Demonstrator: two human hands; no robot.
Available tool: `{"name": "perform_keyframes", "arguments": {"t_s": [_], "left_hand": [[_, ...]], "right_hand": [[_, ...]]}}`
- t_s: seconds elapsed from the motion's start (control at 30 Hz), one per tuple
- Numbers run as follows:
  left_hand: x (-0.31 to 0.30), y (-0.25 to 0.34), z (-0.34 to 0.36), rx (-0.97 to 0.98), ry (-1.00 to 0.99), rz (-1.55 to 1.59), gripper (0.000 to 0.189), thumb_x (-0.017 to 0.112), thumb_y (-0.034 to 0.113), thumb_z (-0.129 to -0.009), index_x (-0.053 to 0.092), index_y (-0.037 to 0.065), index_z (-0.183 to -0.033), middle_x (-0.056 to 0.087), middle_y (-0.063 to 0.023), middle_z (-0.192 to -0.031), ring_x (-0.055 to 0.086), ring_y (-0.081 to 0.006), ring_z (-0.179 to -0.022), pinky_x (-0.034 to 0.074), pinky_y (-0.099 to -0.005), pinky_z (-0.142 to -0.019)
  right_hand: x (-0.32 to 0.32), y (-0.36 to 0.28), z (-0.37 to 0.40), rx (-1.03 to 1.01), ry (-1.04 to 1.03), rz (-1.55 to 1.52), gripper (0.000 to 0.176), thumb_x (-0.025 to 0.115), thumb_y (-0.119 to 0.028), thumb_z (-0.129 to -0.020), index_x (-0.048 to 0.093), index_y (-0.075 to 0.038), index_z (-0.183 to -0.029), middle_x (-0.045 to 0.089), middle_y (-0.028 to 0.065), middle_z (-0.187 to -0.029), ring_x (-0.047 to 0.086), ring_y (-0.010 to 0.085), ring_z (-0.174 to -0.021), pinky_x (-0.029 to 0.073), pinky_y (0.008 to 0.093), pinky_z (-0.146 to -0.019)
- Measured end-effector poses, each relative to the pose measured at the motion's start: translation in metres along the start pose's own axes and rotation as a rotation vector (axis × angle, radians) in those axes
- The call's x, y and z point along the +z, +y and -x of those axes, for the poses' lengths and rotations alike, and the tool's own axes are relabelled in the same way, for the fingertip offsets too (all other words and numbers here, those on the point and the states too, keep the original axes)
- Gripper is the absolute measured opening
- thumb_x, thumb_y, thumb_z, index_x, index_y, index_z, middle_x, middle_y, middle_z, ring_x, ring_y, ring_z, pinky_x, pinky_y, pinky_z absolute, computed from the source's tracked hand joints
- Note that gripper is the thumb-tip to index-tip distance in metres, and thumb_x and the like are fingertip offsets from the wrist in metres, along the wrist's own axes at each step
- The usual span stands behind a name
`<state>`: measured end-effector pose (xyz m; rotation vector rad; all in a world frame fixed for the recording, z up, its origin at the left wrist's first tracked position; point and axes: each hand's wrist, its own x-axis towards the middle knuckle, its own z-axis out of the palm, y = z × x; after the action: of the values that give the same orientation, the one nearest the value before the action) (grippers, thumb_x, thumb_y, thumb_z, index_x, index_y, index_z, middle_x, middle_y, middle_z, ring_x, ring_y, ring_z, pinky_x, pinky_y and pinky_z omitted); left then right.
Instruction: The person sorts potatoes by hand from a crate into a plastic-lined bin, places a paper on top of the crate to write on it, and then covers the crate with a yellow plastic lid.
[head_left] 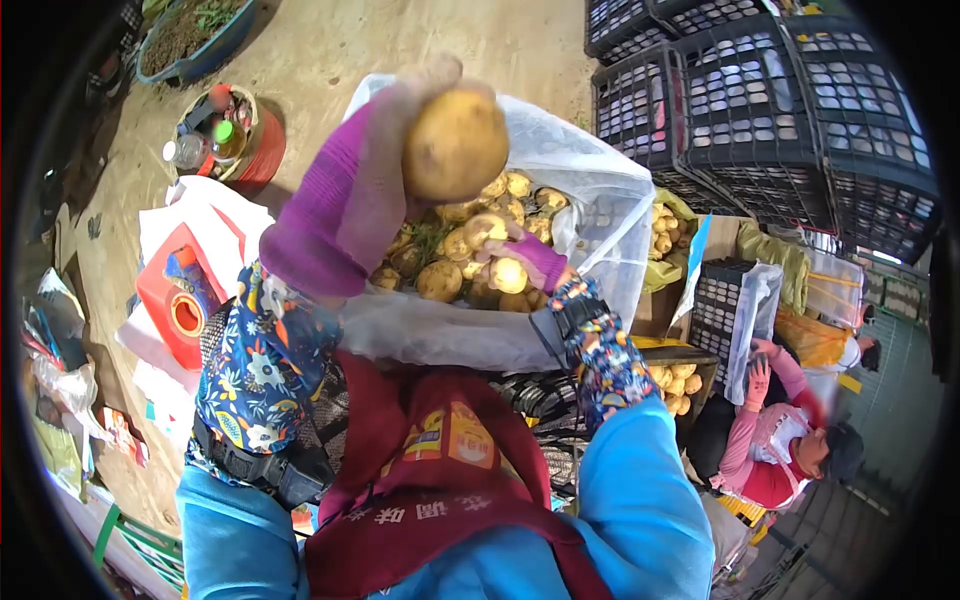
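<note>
My left hand (362, 185), in a purple and pale glove, is raised near the camera and closed around a large yellow potato (455, 145). Lower and to the right, my right hand (532, 255) reaches in a matching glove into a crate lined with translucent plastic (610, 190). Its fingers are bent round a smaller potato (508, 276), partly hiding their grip. Several more potatoes (438, 281) lie in the crate, with some green stalks among them. Floral sleeve covers wrap both my forearms.
Black plastic crates (745, 95) are stacked at upper right. A red tub of bottles (262, 150) and a red and white box (185, 290) stand left. More potatoes (675, 385) sit right, where a co-worker in pink sleeves (775, 430) handles a lined crate.
</note>
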<state>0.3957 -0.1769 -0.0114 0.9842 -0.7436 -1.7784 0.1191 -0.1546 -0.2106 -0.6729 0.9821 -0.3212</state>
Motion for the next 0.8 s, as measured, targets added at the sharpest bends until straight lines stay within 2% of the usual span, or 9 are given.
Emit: {"name": "perform_keyframes", "arguments": {"t_s": [0.03,0.17,0.27,0.3,0.4,0.47,0.67,0.73,0.8], "left_hand": [[0.007,0.005,-0.004,-0.173,0.064,-0.015,0.034,0.058,0.024,-0.094,0.057,0.005,-0.123,0.064,-0.0102,-0.101,0.063,-0.0181,-0.098,0.055,-0.0299,-0.077],[0.015,-0.03,-0.011,0.042,-0.088,-0.522,0.043,0.066,0.021,-0.088,0.056,0.007,-0.127,0.064,-0.0072,-0.095,0.061,-0.0124,-0.085,0.05,-0.0262,-0.072],[0.018,-0.062,-0.007,0.239,-0.198,-0.771,0.052,0.072,0.03,-0.082,0.056,0.014,-0.129,0.069,-0.0114,-0.1,0.065,-0.0163,-0.088,0.051,-0.0303,-0.077],[0.018,-0.073,-0.009,0.319,-0.253,-0.776,0.053,0.072,0.03,-0.082,0.055,0.015,-0.13,0.068,-0.0125,-0.103,0.064,-0.0172,-0.092,0.05,-0.0309,-0.079],[0.026,-0.069,0.004,0.359,-0.363,-0.805,0.054,0.072,0.025,-0.083,0.054,0.01,-0.132,0.064,-0.0126,-0.119,0.062,-0.0184,-0.105,0.049,-0.0311,-0.088],[0.034,-0.071,0.011,0.456,-0.422,-0.739,0.053,0.071,0.021,-0.084,0.053,0.007,-0.131,0.063,-0.0117,-0.121,0.062,-0.0184,-0.104,0.049,-0.031,-0.088],[0.042,-0.051,0.031,0.123,-0.443,-0.773,0.047,0.058,0.016,-0.093,0.047,0.005,-0.138,0.057,-0.0063,-0.124,0.055,-0.017,-0.111,0.042,-0.0303,-0.097],[0.055,-0.042,0.041,0.181,-0.417,-0.972,0.046,0.054,0.018,-0.095,0.046,0.003,-0.137,0.054,-0.0055,-0.126,0.054,-0.0159,-0.111,0.042,-0.0299,-0.097],[0.031,-0.062,0.024,0.061,-0.51,-0.665,0.045,0.048,0.021,-0.097,0.045,0.0,-0.137,0.052,-0.0098,-0.13,0.054,-0.0185,-0.113,0.042,-0.0303,-0.098]], "right_hand": [[0.011,-0.016,0.013,-0.091,-0.046,-0.11,0.043,0.065,-0.016,-0.09,0.046,-0.009,-0.127,0.064,0.0086,-0.091,0.067,0.0206,-0.076,0.058,0.0349,-0.063],[0.048,-0.055,0.065,-0.387,-0.051,-0.111,0.047,0.045,-0.044,-0.097,0.054,0.0,-0.11,0.062,0.0114,-0.08,0.062,0.0222,-0.067,0.054,0.034,-0.063],[0.076,-0.084,0.099,-0.419,-0.034,-0.048,0.05,0.041,-0.045,-0.098,0.055,0.002,-0.108,0.062,0.0117,-0.074,0.064,0.0245,-0.068,0.054,0.034,-0.062],[0.072,-0.081,0.102,-0.393,-0.106,-0.18,0.041,0.054,-0.034,-0.096,0.05,-0.002,-0.121,0.065,0.0115,-0.089,0.065,0.0218,-0.068,0.055,0.0342,-0.059],[0.094,-0.087,0.125,-0.452,0.146,0.089,0.045,0.06,-0.026,-0.094,0.044,-0.003,-0.129,0.063,0.0087,-0.098,0.064,0.0195,-0.075,0.055,0.0345,-0.062],[0.094,-0.066,0.105,-0.762,0.325,0.065,0.048,0.065,-0.016,-0.09,0.044,-0.004,-0.131,0.061,0.0054,-0.108,0.061,0.0151,-0.096,0.051,0.0286,-0.082],[0.09,-0.061,0.107,-0.671,0.734,0.937,0.041,0.056,-0.037,-0.094,0.059,-0.001,-0.112,0.066,0.0168,-0.102,0.063,0.0237,-0.093,0.048,0.0355,-0.081],[0.083,-0.064,0.11,-0.651,0.624,0.782,0.039,0.051,-0.034,-0.095,0.061,-0.001,-0.112,0.065,0.0192,-0.107,0.063,0.0265,-0.099,0.048,0.0368,-0.084],[0.071,-0.046,0.079,-0.998,0.323,0.252,0.045,0.055,-0.038,-0.092,0.058,-0.001,-0.116,0.063,0.0213,-0.111,0.061,0.0306,-0.104,0.047,0.0381,-0.089]]}}
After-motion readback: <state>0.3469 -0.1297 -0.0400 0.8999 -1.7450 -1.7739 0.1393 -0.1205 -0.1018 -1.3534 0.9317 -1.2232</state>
